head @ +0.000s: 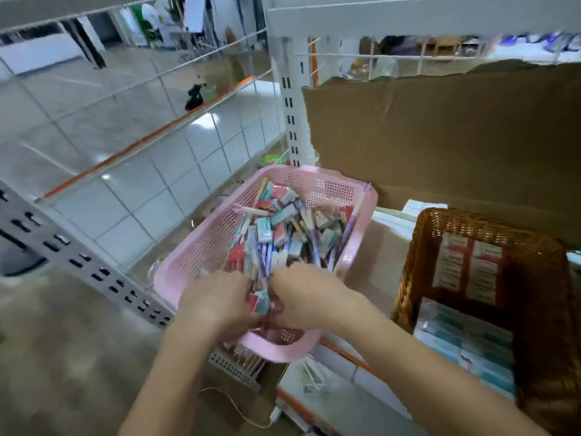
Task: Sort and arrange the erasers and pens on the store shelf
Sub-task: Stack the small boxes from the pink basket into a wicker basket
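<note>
Both hands, left hand (217, 305) and right hand (306, 297), were dug into the pink basket (201, 247) of jumbled erasers (264, 232) and pens (314, 247), way too many to count, fingers buried so couldn't tell their grip, one wicker basket (418, 247) right beside it.

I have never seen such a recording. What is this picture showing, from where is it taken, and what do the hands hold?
There is one picture, from a camera worn on a person's head, looking down at two bare hands; no machine is involved. The left hand and right hand reach into a pink perforated plastic basket full of mixed erasers and pens, gripping a few erasers between them. Beside it on the shelf stands a brown woven wicker basket with erasers already laid in neat rows.
</note>
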Action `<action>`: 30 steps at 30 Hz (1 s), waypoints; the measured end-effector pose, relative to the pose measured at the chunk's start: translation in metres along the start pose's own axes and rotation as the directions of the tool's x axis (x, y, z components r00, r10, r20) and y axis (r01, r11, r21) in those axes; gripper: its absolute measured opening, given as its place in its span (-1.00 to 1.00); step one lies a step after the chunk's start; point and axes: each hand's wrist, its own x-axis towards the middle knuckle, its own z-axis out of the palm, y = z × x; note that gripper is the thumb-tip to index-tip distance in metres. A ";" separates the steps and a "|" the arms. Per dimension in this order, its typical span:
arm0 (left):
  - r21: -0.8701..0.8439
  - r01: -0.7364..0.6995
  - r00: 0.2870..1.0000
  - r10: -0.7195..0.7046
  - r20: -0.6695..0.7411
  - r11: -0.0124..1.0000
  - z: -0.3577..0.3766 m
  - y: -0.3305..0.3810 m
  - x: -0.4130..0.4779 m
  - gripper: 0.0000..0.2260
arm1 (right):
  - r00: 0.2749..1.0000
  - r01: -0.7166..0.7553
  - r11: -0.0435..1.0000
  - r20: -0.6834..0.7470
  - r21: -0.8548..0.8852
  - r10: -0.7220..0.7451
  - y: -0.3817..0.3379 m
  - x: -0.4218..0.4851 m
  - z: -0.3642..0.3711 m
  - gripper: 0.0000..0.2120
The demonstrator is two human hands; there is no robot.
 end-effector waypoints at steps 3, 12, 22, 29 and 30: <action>-0.058 0.027 1.000 -0.028 -0.008 0.998 0.004 0.002 -0.003 -0.71 | 0.996 0.002 0.992 0.088 -0.123 0.009 -0.011 0.004 0.008 -0.89; -0.121 0.007 0.999 -0.013 -0.048 0.993 0.007 0.003 0.006 -0.89 | 0.996 -0.091 0.992 0.033 0.083 0.088 -0.001 0.009 0.006 -0.87; -0.853 -0.379 0.912 -0.011 -0.410 0.358 -0.020 0.047 0.010 -0.73 | 0.808 0.093 0.562 -0.392 0.822 0.440 0.059 -0.049 -0.020 -0.83; -0.870 -0.475 0.876 0.169 -0.452 0.131 -0.024 0.121 0.012 -0.74 | 0.607 0.138 0.245 -0.277 0.960 0.745 0.094 -0.112 -0.013 -0.83; -0.854 -0.495 0.864 0.190 -0.465 0.158 -0.024 0.131 0.014 -0.75 | 0.584 0.122 0.230 -0.257 0.966 0.770 0.100 -0.118 -0.011 -0.82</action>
